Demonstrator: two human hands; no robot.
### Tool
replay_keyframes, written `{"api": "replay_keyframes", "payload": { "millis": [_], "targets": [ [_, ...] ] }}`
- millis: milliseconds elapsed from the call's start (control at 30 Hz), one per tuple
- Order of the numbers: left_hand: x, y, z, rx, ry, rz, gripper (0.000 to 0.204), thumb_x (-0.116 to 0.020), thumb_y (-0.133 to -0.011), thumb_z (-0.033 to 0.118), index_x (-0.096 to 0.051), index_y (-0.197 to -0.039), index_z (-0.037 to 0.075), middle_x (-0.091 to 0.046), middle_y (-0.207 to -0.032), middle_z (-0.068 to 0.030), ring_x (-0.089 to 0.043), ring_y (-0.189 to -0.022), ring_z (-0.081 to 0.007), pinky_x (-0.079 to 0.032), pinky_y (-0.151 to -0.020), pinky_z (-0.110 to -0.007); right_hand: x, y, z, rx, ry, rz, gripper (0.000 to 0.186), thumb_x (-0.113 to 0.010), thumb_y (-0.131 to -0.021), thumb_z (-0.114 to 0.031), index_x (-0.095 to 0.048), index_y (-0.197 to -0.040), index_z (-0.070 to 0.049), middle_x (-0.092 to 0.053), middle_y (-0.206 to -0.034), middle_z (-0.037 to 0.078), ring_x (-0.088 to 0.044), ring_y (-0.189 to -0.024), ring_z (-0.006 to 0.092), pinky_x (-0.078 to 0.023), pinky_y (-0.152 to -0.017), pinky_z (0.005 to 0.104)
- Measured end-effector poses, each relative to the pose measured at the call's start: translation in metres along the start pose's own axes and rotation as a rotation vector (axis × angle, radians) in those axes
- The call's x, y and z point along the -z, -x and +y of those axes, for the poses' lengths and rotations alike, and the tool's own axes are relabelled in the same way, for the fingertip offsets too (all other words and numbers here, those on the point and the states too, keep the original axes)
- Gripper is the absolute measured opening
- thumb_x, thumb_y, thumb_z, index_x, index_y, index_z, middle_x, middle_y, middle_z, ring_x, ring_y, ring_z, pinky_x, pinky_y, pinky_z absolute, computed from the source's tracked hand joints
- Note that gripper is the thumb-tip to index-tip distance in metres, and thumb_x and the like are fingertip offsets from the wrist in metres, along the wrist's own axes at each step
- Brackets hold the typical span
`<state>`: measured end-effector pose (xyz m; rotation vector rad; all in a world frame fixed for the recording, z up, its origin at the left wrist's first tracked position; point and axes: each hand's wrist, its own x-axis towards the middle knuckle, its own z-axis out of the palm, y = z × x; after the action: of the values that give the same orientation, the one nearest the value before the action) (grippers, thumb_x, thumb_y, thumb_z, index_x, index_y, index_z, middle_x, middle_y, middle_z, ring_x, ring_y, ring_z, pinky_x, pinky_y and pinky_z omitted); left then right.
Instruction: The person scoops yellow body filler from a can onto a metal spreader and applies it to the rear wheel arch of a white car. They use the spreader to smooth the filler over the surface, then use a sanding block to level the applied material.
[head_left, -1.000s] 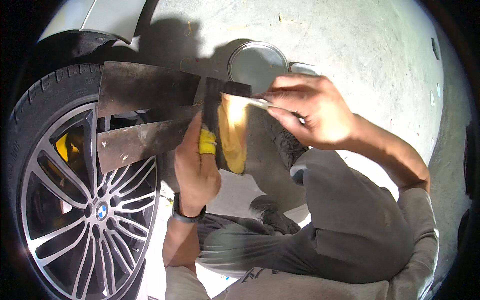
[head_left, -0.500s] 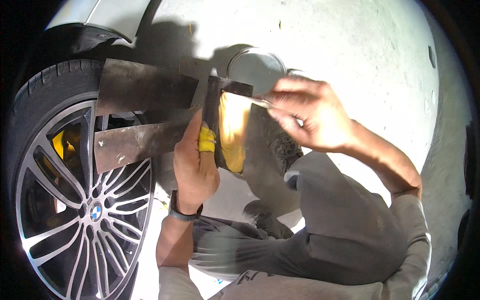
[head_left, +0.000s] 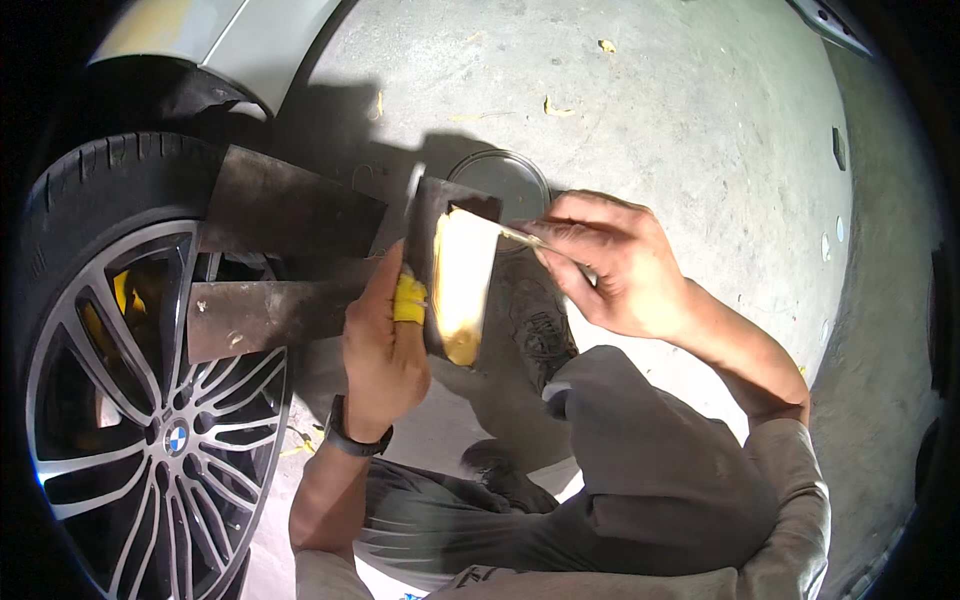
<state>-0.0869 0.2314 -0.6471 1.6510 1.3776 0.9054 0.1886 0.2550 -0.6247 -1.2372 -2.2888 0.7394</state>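
My left hand (head_left: 385,350), with yellow tape around one finger, is closed on a dark flat plate (head_left: 427,215). Creamy yellow paste (head_left: 465,285) lies in a long patch over most of that plate. Two more dark plates (head_left: 295,200) fan out to the left of the hand; whether its fingers hold them too is hidden. From the right, my right hand (head_left: 620,260) pinches a thin metal tool (head_left: 517,236), seen nearly edge-on. The tool's far end meets the paste near the plate's upper edge.
A car wheel (head_left: 175,437) with a black tyre stands close at the left, below a pale body panel (head_left: 265,50). A round can lid or tin (head_left: 500,172) sits on the concrete floor (head_left: 680,100) beyond the plate. Yellow scraps (head_left: 558,108) lie about. My knee (head_left: 650,410) is below my right hand.
The whole view has shifted a little, showing more floor at the top. Both hands keep their grips, and the tool stays at the upper end of the paste, whose surface now looks brighter.
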Motion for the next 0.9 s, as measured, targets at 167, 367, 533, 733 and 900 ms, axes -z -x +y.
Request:
{"api": "replay_keyframes", "payload": {
  "millis": [167, 367, 533, 733, 900],
  "targets": [
    [-0.001, -0.009, 0.002, -0.052, -0.004, 0.091, 0.051, -0.043, -0.09, -0.006, -0.054, -0.139, -0.012, -0.068, -0.112, -0.0329, -0.071, -0.103, -0.0422, -0.054, -0.091, -0.037, 0.004, -0.002, -0.001, 0.277, -0.154, -0.209, 0.03, -0.075, -0.085, 0.001, -0.077, -0.113, -0.006, -0.068, -0.102, 0.009, -0.072, -0.09, 0.0226, -0.063, -0.075, 0.0328],
    [-0.005, -0.019, 0.011, -0.104, 0.008, 0.071, 0.047, -0.043, -0.094, -0.005, -0.056, -0.139, -0.008, -0.069, -0.102, -0.0303, -0.072, -0.092, -0.0403, -0.055, -0.081, -0.04, 0.007, -0.012, -0.005, 0.366, -0.056, -0.142, 0.028, -0.077, -0.082, 0.001, -0.079, -0.11, -0.004, -0.068, -0.097, 0.008, -0.069, -0.083, 0.0208, -0.06, -0.068, 0.0328],
    [-0.004, -0.03, 0.012, -0.071, 0.038, 0.037, 0.047, -0.045, -0.094, -0.004, -0.055, -0.139, -0.007, -0.068, -0.099, -0.0301, -0.073, -0.087, -0.0386, -0.054, -0.077, -0.038, 0.018, -0.022, -0.005, 0.134, 0.006, 0.029, 0.026, -0.076, -0.085, 0.001, -0.077, -0.111, 0.001, -0.068, -0.096, 0.011, -0.068, -0.082, 0.0227, -0.059, -0.067, 0.0352],
    [-0.006, -0.051, 0.012, -0.216, 0.024, 0.063, 0.047, -0.047, -0.094, -0.003, -0.054, -0.14, -0.01, -0.068, -0.096, -0.0306, -0.071, -0.081, -0.0421, -0.054, -0.071, -0.039, 0.029, -0.035, 0.001, 0.165, 0.006, 0.037, 0.022, -0.073, -0.088, -0.002, -0.078, -0.109, -0.004, -0.07, -0.101, 0.011, -0.072, -0.087, 0.0233, -0.061, -0.073, 0.0348],
    [-0.009, -0.068, 0.011, -0.272, -0.023, 0.097, 0.047, -0.047, -0.093, -0.004, -0.053, -0.139, -0.012, -0.068, -0.096, -0.0315, -0.072, -0.084, -0.0425, -0.054, -0.073, -0.041, 0.03, -0.031, 0.009, 0.357, -0.057, -0.06, 0.028, -0.076, -0.082, 0.003, -0.077, -0.11, -0.001, -0.07, -0.104, 0.012, -0.071, -0.085, 0.027, -0.061, -0.073, 0.0373]
  ]
}}
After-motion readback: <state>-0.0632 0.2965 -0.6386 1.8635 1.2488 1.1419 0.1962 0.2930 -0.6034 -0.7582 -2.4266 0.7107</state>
